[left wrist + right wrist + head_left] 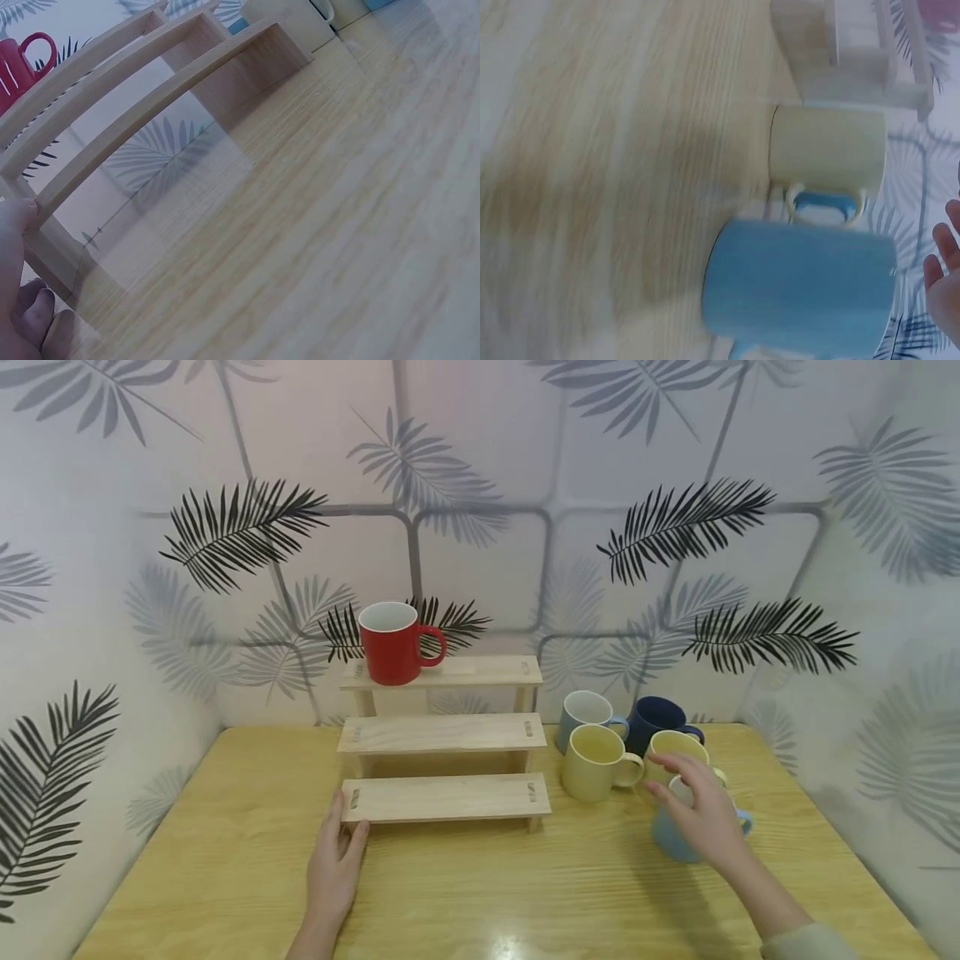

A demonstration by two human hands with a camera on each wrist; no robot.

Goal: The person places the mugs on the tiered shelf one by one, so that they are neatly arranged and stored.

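Note:
A three-step wooden rack [446,797] stands on the table, and a red mug [392,647] sits on the left part of its top step. At the left end of the bottom step, my left hand [337,864] holds the rack's corner, thumb at the front edge and fingers at the side. My right hand [705,814] hovers over a light blue mug [670,839], fingers spread and apart, holding nothing. In the right wrist view, that light blue mug [799,289] fills the lower middle, with a pale yellow mug [829,146] behind it.
Right of the rack are the front yellow mug [588,774], another light blue mug [572,732], a dark blue mug [652,718] and a second yellow mug [678,743], partly hidden by my right hand. Leaf-patterned walls [480,568] enclose the wooden table [465,893] behind and at the sides.

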